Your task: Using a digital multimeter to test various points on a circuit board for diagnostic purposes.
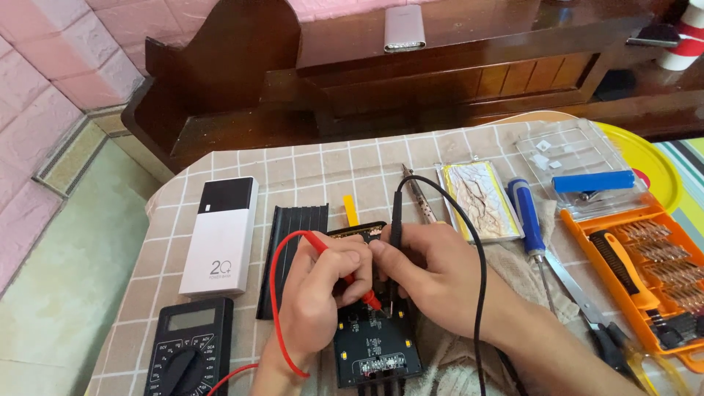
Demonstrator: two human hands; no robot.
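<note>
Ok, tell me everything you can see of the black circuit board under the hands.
The black circuit board lies flat on the checked tablecloth, long side running away from the camera. Its near end carries a row of connectors and small white markings; its far end is mostly hidden by the hands. The left hand presses a red probe onto it, the right hand a black probe.

Your hands are covering the upper half of the black circuit board [376,345], and the bottom edge is cutting off the multimeter [189,348] and its red lead [279,308].
</note>
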